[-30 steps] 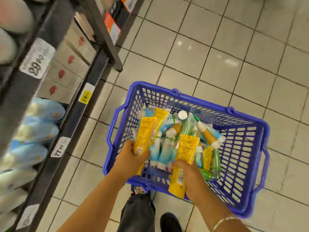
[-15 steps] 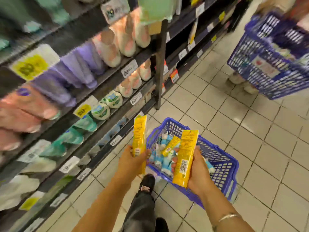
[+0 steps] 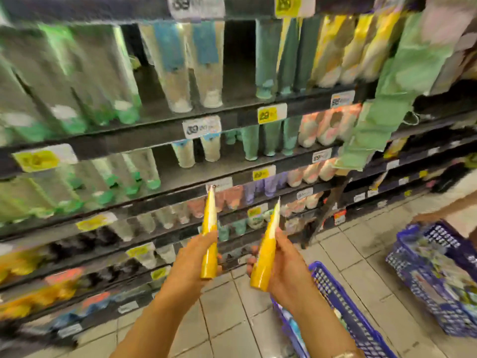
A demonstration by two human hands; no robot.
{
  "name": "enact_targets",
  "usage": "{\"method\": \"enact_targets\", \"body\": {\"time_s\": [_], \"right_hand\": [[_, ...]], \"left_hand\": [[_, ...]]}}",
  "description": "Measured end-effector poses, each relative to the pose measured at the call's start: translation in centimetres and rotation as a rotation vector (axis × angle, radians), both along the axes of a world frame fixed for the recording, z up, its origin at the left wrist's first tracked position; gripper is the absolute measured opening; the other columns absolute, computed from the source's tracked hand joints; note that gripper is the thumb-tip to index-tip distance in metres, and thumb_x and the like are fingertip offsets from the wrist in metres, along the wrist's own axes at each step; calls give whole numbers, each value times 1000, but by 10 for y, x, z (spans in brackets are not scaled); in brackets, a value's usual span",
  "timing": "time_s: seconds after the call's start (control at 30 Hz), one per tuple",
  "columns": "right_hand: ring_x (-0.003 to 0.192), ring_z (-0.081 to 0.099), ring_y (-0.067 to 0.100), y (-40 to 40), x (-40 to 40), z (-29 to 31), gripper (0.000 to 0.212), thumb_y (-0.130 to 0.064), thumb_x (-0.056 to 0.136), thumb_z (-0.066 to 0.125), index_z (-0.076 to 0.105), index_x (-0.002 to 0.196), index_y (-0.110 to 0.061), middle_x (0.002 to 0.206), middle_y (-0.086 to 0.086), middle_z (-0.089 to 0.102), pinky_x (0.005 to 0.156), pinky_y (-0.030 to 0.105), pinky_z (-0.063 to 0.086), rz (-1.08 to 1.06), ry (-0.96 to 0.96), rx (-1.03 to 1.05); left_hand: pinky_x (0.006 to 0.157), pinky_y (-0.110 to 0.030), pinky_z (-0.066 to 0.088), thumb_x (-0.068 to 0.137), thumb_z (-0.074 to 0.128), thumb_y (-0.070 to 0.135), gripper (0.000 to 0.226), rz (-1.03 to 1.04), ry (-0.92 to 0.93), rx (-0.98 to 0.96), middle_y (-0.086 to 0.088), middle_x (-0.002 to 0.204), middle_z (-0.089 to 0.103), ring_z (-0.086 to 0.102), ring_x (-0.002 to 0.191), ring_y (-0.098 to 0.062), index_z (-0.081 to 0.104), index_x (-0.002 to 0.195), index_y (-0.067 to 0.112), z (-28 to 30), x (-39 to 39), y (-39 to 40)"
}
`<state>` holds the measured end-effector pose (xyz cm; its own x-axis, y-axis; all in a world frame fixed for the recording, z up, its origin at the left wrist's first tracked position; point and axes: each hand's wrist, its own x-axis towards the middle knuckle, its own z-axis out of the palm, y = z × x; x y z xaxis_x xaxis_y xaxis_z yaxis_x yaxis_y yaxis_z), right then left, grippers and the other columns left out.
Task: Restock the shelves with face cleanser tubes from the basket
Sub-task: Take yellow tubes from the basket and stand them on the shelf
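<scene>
Hands hold one yellow cleanser tube each in front of the blurred shelves [image 3: 165, 182]. Left hand [image 3: 191, 264] grips the left tube [image 3: 209, 241], long axis nearly upright, crimped end pointing up at the shelves. Right hand [image 3: 284, 264] grips the right tube [image 3: 265, 254], tilted slightly rightward, crimped end up. Blue basket [image 3: 343, 306] sits just below the right hand, away from the shelves.

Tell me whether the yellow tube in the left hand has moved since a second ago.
Yes. The yellow plastic tube in the left hand has risen out of the blue plastic basket and now points at the shelves.
</scene>
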<state>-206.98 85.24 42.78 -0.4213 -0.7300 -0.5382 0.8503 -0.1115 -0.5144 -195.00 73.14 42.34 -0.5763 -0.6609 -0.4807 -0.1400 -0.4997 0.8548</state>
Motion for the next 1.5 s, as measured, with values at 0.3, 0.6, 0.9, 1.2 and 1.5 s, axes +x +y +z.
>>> {"method": "enact_targets", "body": {"time_s": [0.3, 0.6, 0.9, 1.2, 1.5], "right_hand": [[60, 67, 20, -116, 130, 75, 42, -23, 78, 56, 46, 118, -16, 80, 8, 70, 51, 30, 55, 183, 392, -207], [61, 68, 20, -204, 256, 107, 16, -11, 93, 44, 55, 104, -7, 81, 9, 68, 51, 30, 56, 325, 377, -216], [74, 68, 16, -253, 263, 196, 34, -19, 76, 54, 56, 108, -10, 90, 7, 70, 61, 32, 58, 393, 604, -517], [70, 66, 12, -329, 232, 284, 20, -13, 90, 50, 58, 108, -8, 82, 3, 67, 60, 29, 57, 446, 706, -645], [84, 67, 16, -400, 222, 334, 19, -10, 91, 52, 56, 110, -11, 97, 5, 67, 67, 34, 59, 532, 783, -755]], "left_hand": [[48, -28, 53, 95, 41, 28, 29, 207, 310, 72, -10, 82, 73, 68, 62, -17, 56, 107, 7, 78, 154, -84], [48, -26, 52, 76, 61, 20, 22, 281, 303, -175, 2, 66, 70, 67, 60, -11, 58, 97, 15, 113, 300, -158], [58, -29, 56, 71, 60, 16, 44, 227, 434, -409, -8, 92, 70, 68, 78, -17, 56, 113, 9, 189, 324, -201], [52, -25, 55, 69, 60, 21, 33, 312, 443, -590, -5, 78, 73, 70, 67, -13, 62, 98, 8, 288, 307, -261], [64, -35, 57, 65, 68, 28, 48, 428, 317, -747, -6, 100, 72, 71, 88, -20, 58, 110, 16, 336, 302, -318]]}}
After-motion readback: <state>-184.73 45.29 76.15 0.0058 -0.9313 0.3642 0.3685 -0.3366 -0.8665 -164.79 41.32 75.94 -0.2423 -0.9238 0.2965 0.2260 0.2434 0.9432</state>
